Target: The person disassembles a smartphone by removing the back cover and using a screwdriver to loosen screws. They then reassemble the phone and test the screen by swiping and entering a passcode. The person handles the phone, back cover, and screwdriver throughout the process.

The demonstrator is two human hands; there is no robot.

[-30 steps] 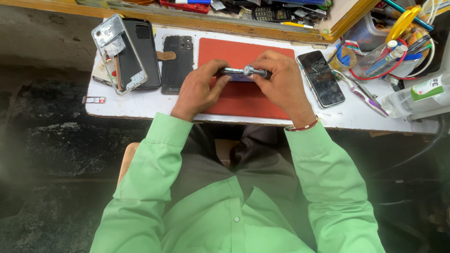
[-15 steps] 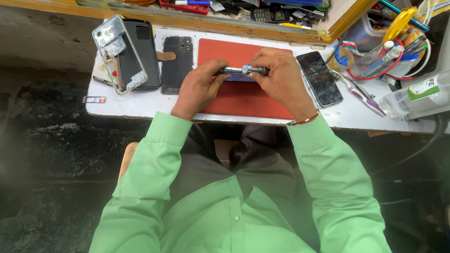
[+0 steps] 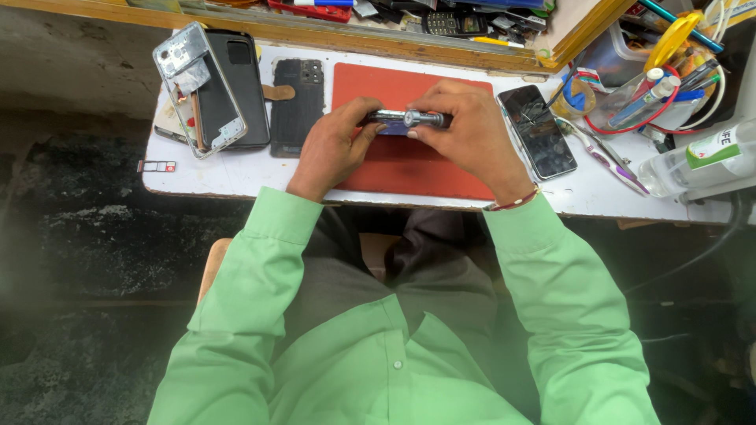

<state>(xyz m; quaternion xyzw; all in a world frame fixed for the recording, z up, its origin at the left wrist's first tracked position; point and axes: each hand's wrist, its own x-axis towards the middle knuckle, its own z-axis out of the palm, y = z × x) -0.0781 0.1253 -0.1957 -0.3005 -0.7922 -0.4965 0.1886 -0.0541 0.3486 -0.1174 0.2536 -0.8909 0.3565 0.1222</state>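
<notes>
Over a red work mat [image 3: 409, 161] on a small white table [image 3: 236, 169], both my hands hold a phone [image 3: 390, 120] turned on its edge. My left hand [image 3: 335, 145] grips its left end. My right hand [image 3: 465, 130] covers the right end and presses a short metal tool [image 3: 421, 119] against the phone's upper side. Most of the phone is hidden under my fingers.
Left of the mat lie a dark phone in a flip case [image 3: 298, 106], a black phone [image 3: 236, 86] and a bare silver phone frame [image 3: 197, 86]. A cracked phone [image 3: 538, 130] lies to the right, beside tweezers [image 3: 602, 153], a bottle [image 3: 701, 161] and a cluttered tub [image 3: 654, 86].
Nothing has visibly moved between the hands and the phone; only the camera view has shifted slightly.
</notes>
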